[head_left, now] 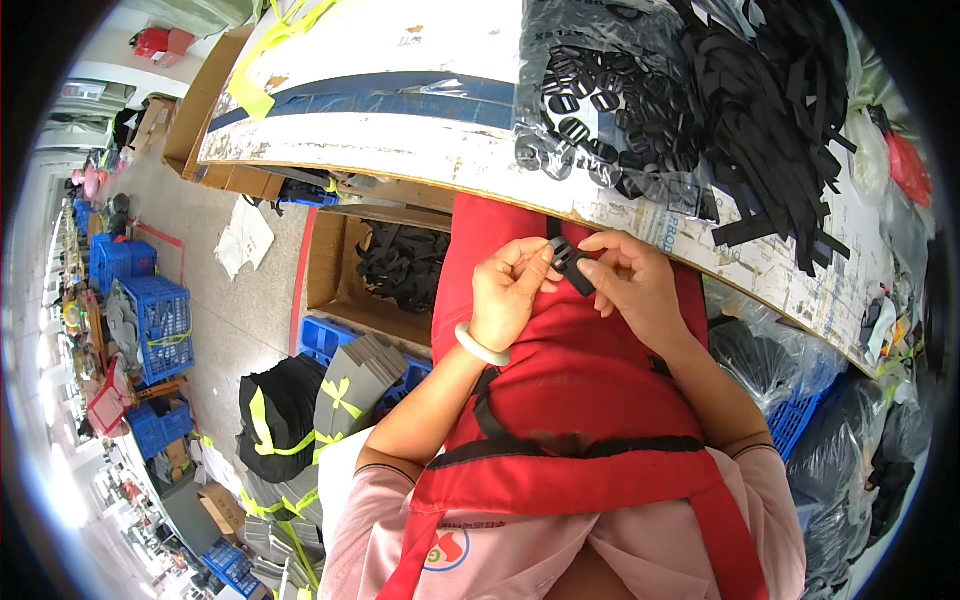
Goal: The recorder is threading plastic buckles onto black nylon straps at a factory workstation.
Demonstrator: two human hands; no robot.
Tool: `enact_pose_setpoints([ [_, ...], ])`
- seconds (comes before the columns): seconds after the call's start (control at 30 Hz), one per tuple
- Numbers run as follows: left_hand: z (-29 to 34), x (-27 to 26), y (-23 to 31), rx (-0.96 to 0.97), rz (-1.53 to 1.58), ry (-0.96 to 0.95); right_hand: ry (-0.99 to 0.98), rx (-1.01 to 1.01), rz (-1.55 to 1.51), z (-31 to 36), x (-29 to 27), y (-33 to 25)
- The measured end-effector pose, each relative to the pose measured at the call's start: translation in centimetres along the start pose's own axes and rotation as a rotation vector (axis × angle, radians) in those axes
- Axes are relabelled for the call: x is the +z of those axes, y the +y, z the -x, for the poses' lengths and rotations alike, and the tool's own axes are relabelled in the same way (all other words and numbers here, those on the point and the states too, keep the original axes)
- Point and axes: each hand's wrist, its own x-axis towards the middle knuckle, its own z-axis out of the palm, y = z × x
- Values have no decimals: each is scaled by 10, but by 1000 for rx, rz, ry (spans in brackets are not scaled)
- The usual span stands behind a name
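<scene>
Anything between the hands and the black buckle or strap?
Nothing visible. The left hand pinches the black buckle and the right hand holds the black strap, the two pieces touching above the red apron. The table edge lies beyond the hands, not between.

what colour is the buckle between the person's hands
The buckle is black; it shows best in the head view.
</scene>
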Motion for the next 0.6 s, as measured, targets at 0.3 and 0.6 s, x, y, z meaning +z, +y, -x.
enact_pose_setpoints([
  [0.3, 7, -2, -9, -38, 248, -108, -8, 54, -151, -9, 6, 20],
  [0.6, 12, -23, 2, -31, 192, -220, -318, 358, -346, -18, -8, 32],
])
